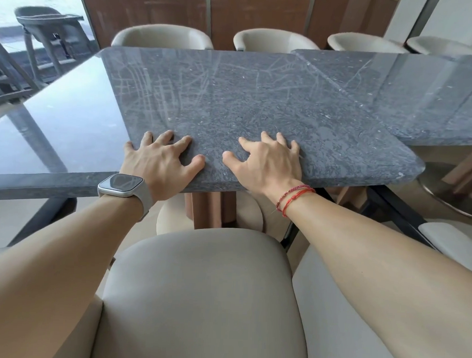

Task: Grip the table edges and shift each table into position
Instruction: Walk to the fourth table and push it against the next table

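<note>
The middle table (233, 97), a dark grey stone slab, sits turned at an angle between two like tables. Its right corner laps over the right table (408, 99), and its left side lies against the glossy left table (56, 122). My left hand (160, 162), with a watch on the wrist, presses on the top at the near edge, fingers spread and bent. My right hand (268, 164), with red string bracelets on the wrist, presses the same way a little to the right. All the fingers and both thumbs rest on top of the slab.
A beige padded chair (202, 299) stands right below my arms, a second chair (344, 332) to its right. Three beige chair backs (270, 39) line the far side against a brown wall. A brown pedestal (212, 210) carries the middle table. A window is at the left.
</note>
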A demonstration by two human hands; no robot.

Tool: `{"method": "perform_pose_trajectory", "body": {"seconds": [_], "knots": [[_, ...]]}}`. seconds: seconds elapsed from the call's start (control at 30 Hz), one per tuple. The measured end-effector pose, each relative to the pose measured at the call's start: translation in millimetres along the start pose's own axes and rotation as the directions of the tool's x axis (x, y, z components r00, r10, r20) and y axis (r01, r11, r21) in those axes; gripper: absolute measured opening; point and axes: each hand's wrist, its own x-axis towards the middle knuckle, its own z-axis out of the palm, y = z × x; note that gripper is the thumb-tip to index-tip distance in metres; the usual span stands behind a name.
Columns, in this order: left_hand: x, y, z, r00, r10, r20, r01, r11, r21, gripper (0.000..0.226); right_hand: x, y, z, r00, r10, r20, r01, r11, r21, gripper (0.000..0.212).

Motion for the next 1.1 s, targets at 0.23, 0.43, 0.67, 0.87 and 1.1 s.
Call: {"method": "perform_pose_trajectory", "body": {"seconds": [0.23, 0.43, 0.67, 0.87, 1.1], "knots": [[1, 0, 2, 1.000, -0.010, 0.011, 0.010, 1.000, 0.015, 0.081, 2, 0, 1, 1.000, -0.006, -0.005, 0.006, 1.000, -0.014, 0.070], [3, 1, 2, 1.000, -0.015, 0.004, 0.015, 1.000, 0.021, 0.086, 3, 1, 0, 1.000, -0.012, 0.002, 0.012, 1.000, -0.001, 0.070], [9, 3, 1, 0.999, -0.028, 0.021, 0.028, 0.999, 0.022, 0.089, 12, 2, 3, 1.000, -0.016, 0.003, 0.016, 1.000, 0.008, 0.069], [22, 0, 4, 1.000, -0.018, 0.018, 0.017, 1.000, 0.021, 0.088, 23, 1, 6, 1.000, -0.009, 0.000, 0.009, 1.000, 0.013, 0.069], [33, -2, 7, 1.000, -0.023, 0.008, 0.023, 1.000, 0.021, 0.088, 34, 0, 7, 1.000, -0.009, -0.002, 0.009, 1.000, 0.013, 0.068]]}}
